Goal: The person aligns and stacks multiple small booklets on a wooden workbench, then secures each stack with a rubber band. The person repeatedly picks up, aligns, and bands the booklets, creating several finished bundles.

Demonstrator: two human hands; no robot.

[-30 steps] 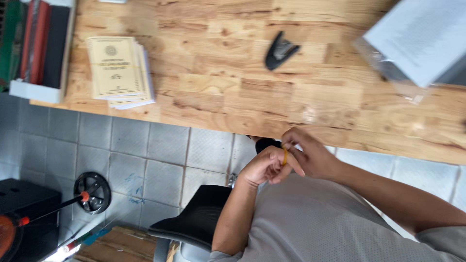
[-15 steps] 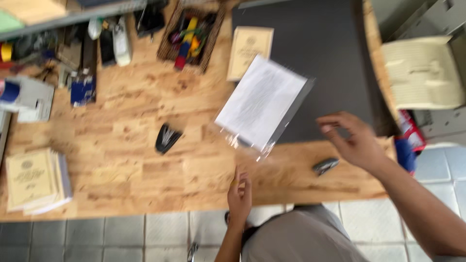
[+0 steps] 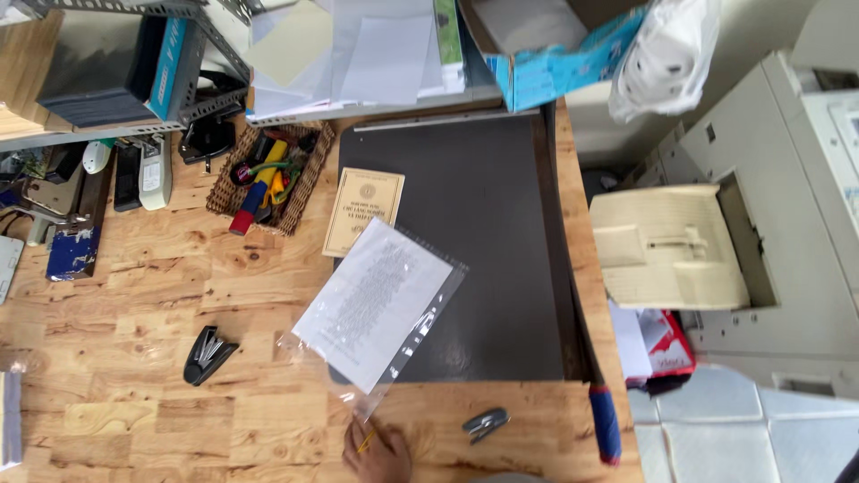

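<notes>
One hand (image 3: pixel 378 452) sits at the near table (image 3: pixel 134 268) edge, curled around something thin and yellow, can't tell what. Can't say which hand either. Right beyond it lies a clear sleeve (image 3: pixel 380 309) with a printed sheet inside, half on a dark mat (image 3: pixel 501 233). Small stapler (image 3: pixel 486 423) just right, black stapler (image 3: pixel 208 352) further left.

My wooden counter (image 3: pixel 134 286) carries a large dark mat (image 3: pixel 483 250), with a tan booklet (image 3: pixel 362 212) and a clear sleeve holding a printed sheet (image 3: pixel 376 306) lying partly over it. A wicker basket (image 3: pixel 309 183), a black stapler (image 3: pixel 208 353), and a small staple remover (image 3: pixel 486 424) sit directly on the wood.
</notes>
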